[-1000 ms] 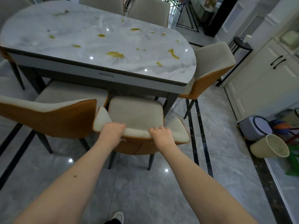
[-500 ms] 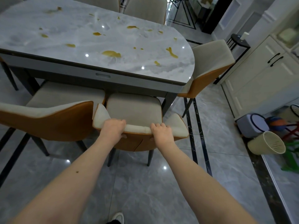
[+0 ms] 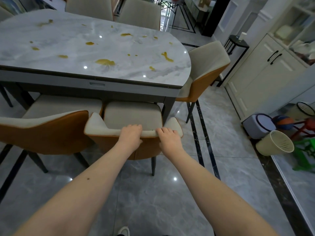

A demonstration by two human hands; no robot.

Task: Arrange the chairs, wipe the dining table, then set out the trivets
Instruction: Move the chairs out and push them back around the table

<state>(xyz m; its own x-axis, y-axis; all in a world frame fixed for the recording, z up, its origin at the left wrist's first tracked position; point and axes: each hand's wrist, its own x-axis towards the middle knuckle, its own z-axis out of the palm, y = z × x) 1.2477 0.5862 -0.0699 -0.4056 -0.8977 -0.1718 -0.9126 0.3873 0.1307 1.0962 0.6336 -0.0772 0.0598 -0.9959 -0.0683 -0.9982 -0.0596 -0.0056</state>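
Both hands grip the top edge of a chair [image 3: 133, 114] backrest, fingers curled over its padded rim: left hand [image 3: 130, 135] near the middle, right hand [image 3: 168, 137] beside it. Beyond the grip, the seat sits partly under the stained table [image 3: 51, 68]. The chair looks rigid and fairly heavy; the rim offers a firm, cushioned hold.

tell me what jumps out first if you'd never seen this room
The two hands, left hand and right hand, grip the top of the backrest of the chair tucked at the table's near edge. Beyond them, yellow-brown spills dot the marble dining table. A tipped cream bin lies on the floor at right.
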